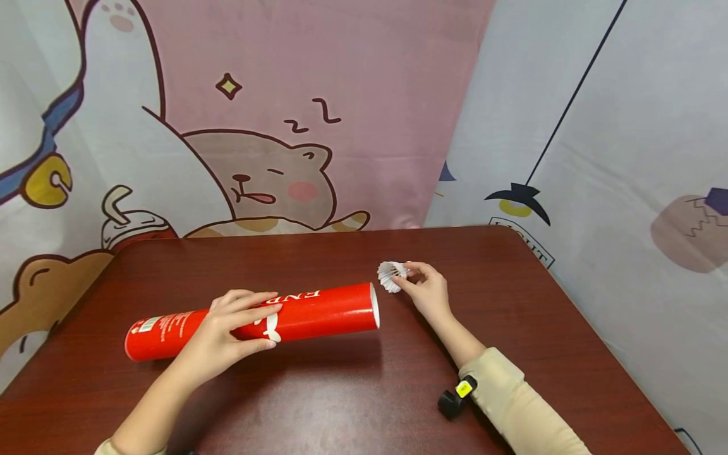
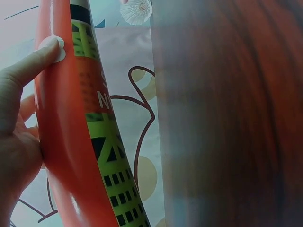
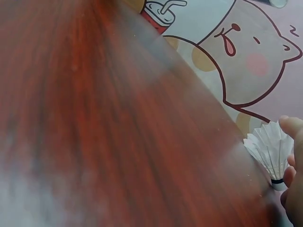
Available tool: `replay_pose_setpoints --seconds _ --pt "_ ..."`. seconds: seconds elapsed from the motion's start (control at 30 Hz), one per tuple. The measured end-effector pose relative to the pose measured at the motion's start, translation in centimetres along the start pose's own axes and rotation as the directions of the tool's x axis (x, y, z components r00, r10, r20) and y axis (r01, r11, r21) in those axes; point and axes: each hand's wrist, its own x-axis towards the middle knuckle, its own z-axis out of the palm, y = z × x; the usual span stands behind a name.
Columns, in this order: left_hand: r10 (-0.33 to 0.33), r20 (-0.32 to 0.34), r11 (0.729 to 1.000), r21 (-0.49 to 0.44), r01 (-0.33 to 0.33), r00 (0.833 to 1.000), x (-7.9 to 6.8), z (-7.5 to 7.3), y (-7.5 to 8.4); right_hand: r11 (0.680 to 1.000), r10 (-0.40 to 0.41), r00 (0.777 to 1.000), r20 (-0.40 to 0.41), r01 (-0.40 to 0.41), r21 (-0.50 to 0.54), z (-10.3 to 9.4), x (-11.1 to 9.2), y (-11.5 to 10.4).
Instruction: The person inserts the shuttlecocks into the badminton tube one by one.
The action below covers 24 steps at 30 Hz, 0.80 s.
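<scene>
A long red shuttlecock tube point(image 1: 330, 311) with white lettering lies across my left hand's grip. My left hand point(image 1: 220, 332) holds it around the middle, fingers over the top and thumb along the near side. Its right end is tilted up above the table, with a shadow beneath, and shows a white rim. A green and black patterned band on the tube point(image 2: 57, 123) appears in the left wrist view. Just past that end, my right hand point(image 1: 429, 294) pinches a white feathered shuttlecock point(image 1: 389, 277), its skirt facing left toward the tube. The right wrist view shows the shuttlecock's feathers point(image 3: 270, 147) beside the thumb.
Both hands work over a dark reddish-brown wooden table point(image 1: 318, 404) with rounded far corners. A cloth backdrop point(image 1: 398, 114) with cartoon animals hangs behind and along the sides. On the right wrist sits a black strap device point(image 1: 452, 403) with a yellow tag.
</scene>
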Motion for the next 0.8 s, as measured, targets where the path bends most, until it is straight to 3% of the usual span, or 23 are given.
replay_pose_setpoints --seconds 0.2,0.5,0.8 --pt "0.058 -0.032 0.998 -0.001 -0.058 0.998 0.04 0.06 0.12 1.0 0.003 1.0 -0.023 -0.003 -0.022 0.17 -0.06 0.03" --pt "0.015 -0.006 1.0 -0.014 -0.015 1.0 -0.05 -0.02 0.01 1.0 0.019 0.999 -0.036 -0.02 -0.018 -0.21 -0.18 -0.05" --pt "0.051 -0.027 0.999 -0.006 -0.051 0.998 0.03 0.02 0.08 0.998 0.023 0.998 -0.052 -0.026 -0.048 -0.32 -0.26 0.14"
